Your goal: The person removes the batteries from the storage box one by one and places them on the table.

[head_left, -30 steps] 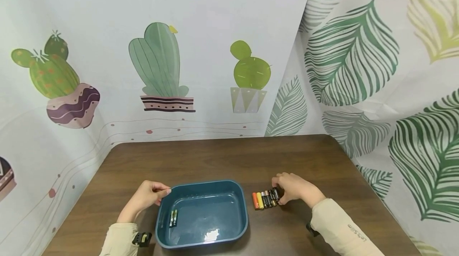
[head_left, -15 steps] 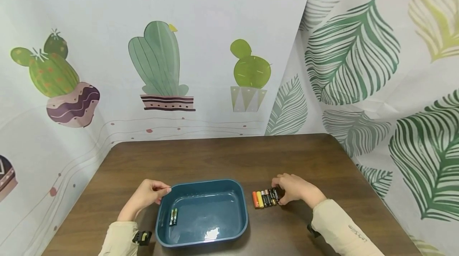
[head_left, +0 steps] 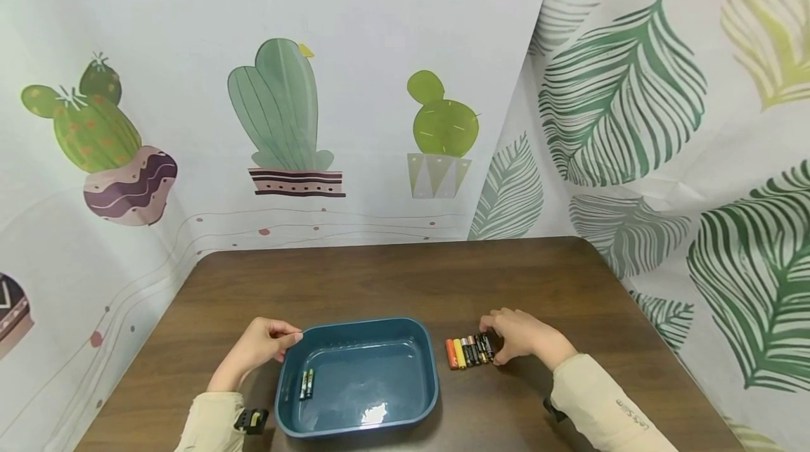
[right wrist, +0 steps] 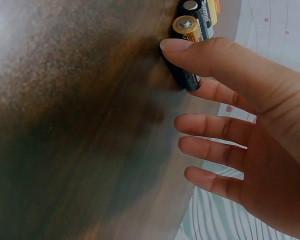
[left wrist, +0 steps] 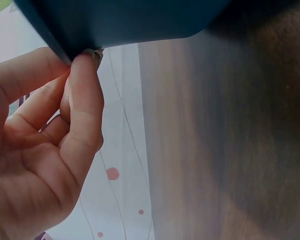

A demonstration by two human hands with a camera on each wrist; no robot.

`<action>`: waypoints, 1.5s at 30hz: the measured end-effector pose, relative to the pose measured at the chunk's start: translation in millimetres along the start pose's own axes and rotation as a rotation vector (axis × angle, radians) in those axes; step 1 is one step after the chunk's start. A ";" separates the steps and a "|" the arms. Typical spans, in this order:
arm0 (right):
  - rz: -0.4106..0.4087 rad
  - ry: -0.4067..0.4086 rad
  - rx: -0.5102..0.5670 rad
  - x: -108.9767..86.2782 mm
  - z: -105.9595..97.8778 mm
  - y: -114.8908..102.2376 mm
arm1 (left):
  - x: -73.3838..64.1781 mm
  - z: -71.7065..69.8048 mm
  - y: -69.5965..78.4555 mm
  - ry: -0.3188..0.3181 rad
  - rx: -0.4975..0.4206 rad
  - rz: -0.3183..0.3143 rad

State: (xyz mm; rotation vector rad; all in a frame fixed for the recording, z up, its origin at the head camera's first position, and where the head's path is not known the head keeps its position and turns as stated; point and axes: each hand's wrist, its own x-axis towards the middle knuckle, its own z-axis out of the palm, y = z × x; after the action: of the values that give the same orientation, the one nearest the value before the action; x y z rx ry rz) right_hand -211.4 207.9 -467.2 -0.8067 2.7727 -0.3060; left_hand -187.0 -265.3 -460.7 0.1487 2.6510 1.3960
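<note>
My left hand [head_left: 256, 346] pinches the far left corner of a dark blue plastic tray [head_left: 373, 375] by its rim, thumb and forefinger meeting there in the left wrist view too. Two small green batteries [head_left: 306, 384] lie side by side at the tray's left. Right of the tray, a row of batteries lies on the table: an orange one [head_left: 452, 354], a yellow one [head_left: 460, 353], then several mostly black ones. My right hand [head_left: 520, 334] holds the rightmost black battery [right wrist: 181, 75] end to end between thumb and forefinger; the other fingers are spread apart below.
The brown wooden table [head_left: 380, 276] extends behind and beside the tray. A white cloth [head_left: 373, 51] printed with cacti and leaves hangs behind it and along the sides.
My right hand and the rightmost black battery have shifted very slightly toward me. The left hand, tray and the other batteries stay as they were.
</note>
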 end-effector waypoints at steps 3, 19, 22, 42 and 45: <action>0.000 -0.001 0.003 -0.7 -0.4 -0.4 | -0.2 0.2 0.4 0.003 0.001 -0.002; -0.135 0.127 -0.004 9.4 -35.7 -24.7 | 0.3 0.4 -1.0 0.020 0.009 -0.030; -0.174 0.161 -0.036 14.1 -43.8 -38.5 | 0.4 0.6 -1.2 0.027 0.011 -0.028; -0.356 0.132 -0.126 68.2 -69.0 -137.3 | -0.5 0.0 0.1 0.017 0.002 -0.003; -0.381 0.108 -0.144 78.6 -64.7 -153.1 | 0.1 0.1 -0.4 0.015 0.003 0.007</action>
State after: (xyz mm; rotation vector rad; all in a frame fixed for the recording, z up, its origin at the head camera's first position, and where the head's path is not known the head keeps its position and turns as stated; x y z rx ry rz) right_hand -217.9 47.1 -378.5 -1.3972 2.7470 -0.2223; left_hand -187.1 -265.4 -461.1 0.1488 2.6670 1.4007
